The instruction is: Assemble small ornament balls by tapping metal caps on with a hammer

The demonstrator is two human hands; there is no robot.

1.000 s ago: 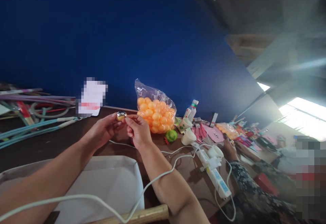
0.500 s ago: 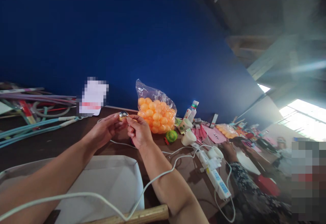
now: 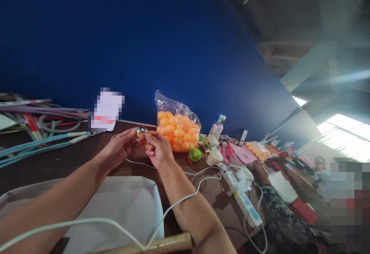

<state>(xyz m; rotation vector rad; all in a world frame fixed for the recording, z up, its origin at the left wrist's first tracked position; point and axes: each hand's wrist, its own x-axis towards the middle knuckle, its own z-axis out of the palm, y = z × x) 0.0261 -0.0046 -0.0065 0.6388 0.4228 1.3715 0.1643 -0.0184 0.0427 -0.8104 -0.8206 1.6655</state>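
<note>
Between my fingertips is a small shiny round piece [image 3: 141, 130], silvery on top and golden lower down; its exact kind does not show. My left hand [image 3: 123, 145] pinches it from the left. From the other side, the thumb and curled fingers of my right hand [image 3: 158, 149] meet it. Just behind the right hand stands a clear plastic bag [image 3: 176, 107] full of orange balls [image 3: 177, 132]. A small green and red object [image 3: 194, 154] sits to the right of that bag. Below my forearms lies a pale fabric-lined tray [image 3: 135, 196].
A white cable [image 3: 179, 202] crosses over my right forearm to a power strip [image 3: 245, 204]. Blue and purple tubes [image 3: 37, 146] lie at the left. Tape rolls [image 3: 214, 157], a bottle [image 3: 218, 126] and pink sheets [image 3: 243, 153] stretch rightward, near a co-worker's sleeve [image 3: 281, 207].
Both my hands stay almost in place, with the shiny piece shifted very slightly right and still gripped. At the right, the co-worker's arm and a red object have moved a little.
</note>
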